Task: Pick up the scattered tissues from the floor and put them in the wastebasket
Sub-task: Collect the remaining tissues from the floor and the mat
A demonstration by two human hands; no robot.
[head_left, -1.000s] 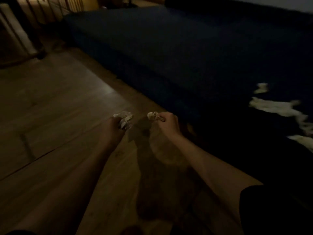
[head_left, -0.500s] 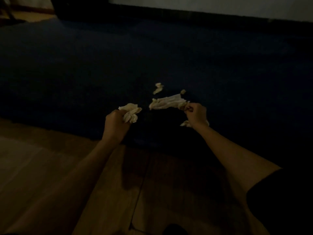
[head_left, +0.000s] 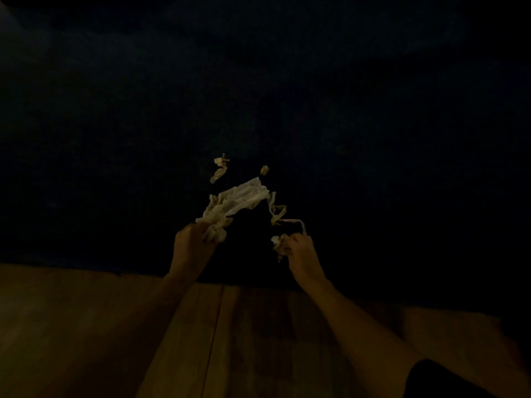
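The scene is very dim. My left hand (head_left: 192,242) is closed on a crumpled wad of tissue (head_left: 214,229), and a long white tissue (head_left: 244,198) stretches from it up and to the right over the dark rug. My right hand (head_left: 298,249) is closed on a small tissue wad (head_left: 280,245), with a thin twisted strip (head_left: 283,216) running from it toward the long tissue. Two small tissue scraps (head_left: 219,168) (head_left: 264,169) lie on the rug just beyond. No wastebasket is in view.
A dark blue rug (head_left: 287,96) fills the upper part of the view. Wooden floorboards (head_left: 86,326) run along the near side, below the rug's edge. A dark sleeve (head_left: 448,380) shows at the bottom right.
The view has swung from the wooden floor onto the rug. Both hands have moved forward over the rug, and the left hand now holds the long white tissue as well.
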